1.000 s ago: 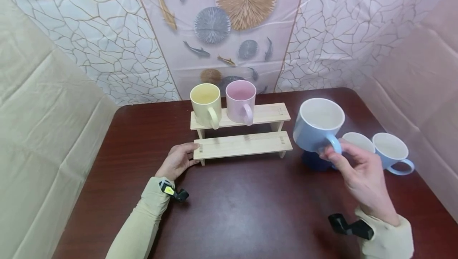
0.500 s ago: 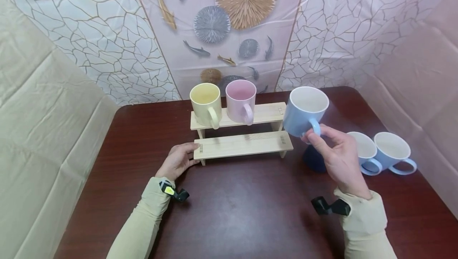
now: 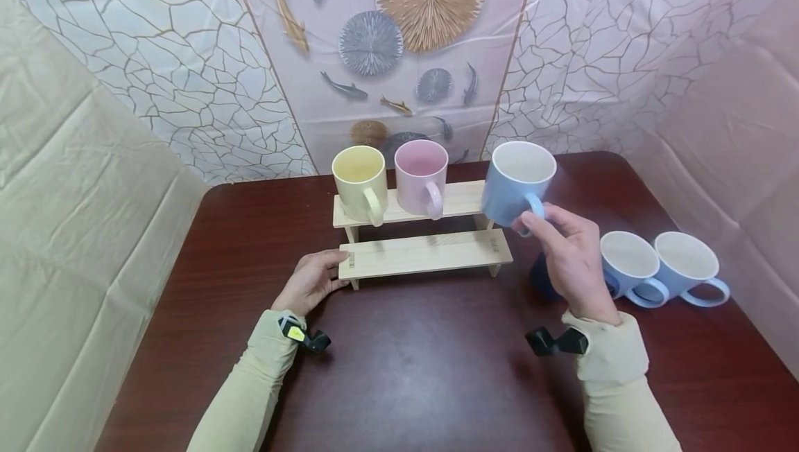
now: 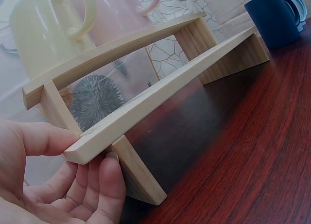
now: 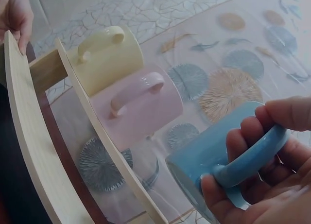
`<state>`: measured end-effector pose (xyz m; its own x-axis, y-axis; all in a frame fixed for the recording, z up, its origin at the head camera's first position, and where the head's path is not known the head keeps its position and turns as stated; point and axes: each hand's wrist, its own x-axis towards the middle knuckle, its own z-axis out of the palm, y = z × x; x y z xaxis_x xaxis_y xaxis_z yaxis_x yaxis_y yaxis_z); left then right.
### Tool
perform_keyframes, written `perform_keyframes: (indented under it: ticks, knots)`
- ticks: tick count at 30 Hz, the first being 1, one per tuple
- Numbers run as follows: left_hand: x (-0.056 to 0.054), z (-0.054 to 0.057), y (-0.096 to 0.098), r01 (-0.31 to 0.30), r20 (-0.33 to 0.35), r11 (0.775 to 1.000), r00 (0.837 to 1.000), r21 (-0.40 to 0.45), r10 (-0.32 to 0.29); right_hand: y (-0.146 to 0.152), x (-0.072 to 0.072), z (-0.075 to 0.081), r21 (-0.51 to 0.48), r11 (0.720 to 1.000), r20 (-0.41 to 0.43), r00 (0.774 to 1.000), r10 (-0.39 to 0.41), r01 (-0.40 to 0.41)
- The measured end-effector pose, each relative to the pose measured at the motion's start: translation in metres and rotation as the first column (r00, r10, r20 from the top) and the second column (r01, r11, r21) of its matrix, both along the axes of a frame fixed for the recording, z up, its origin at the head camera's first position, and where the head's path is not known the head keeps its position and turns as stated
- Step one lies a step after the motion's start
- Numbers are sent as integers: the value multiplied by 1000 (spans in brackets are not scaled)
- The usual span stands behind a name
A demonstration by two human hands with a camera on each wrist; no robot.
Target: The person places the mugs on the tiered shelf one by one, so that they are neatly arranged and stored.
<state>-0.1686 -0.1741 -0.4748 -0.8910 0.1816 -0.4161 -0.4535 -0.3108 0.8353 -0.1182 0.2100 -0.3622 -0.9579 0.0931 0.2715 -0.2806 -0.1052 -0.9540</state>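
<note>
Pinching the wooden stand [image 3: 424, 256] at mid left, the left hand [image 3: 310, 279] has its thumb on top and fingers under. Near the middle, I see the yellow mug [image 3: 358, 188] and pink mug [image 3: 417, 185] on the top step. The light blue mug [image 3: 514, 195] just moved left, so now it hangs by that step's right end. The right hand [image 3: 569, 254] has fingers curled round its handle, just below and right of the cup.

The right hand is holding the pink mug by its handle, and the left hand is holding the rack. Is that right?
Not quite: the mug in the right hand is light blue, not pink, as the right wrist view shows. It is held by its handle, and the left hand is holding the rack.
</note>
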Motion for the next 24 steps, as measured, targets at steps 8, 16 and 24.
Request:
perform_keyframes:
  ticks: [8, 16, 24]
  knots:
    - [1, 1, 0, 2, -3, 1000, 1000, -2, -2, -8, -16, 0, 14, 1000, -22, 1000, 17, -17]
    - [0, -1, 0, -2, 4, 1000, 1000, 7, 2, -15, -36, -9, 70, 997, -47, 998, 31, -27]
    - [-1, -1, -1, -7, 10, 1000, 1000, -6, 7, -19, -47, -19, 53, 998, -46, 998, 40, -38]
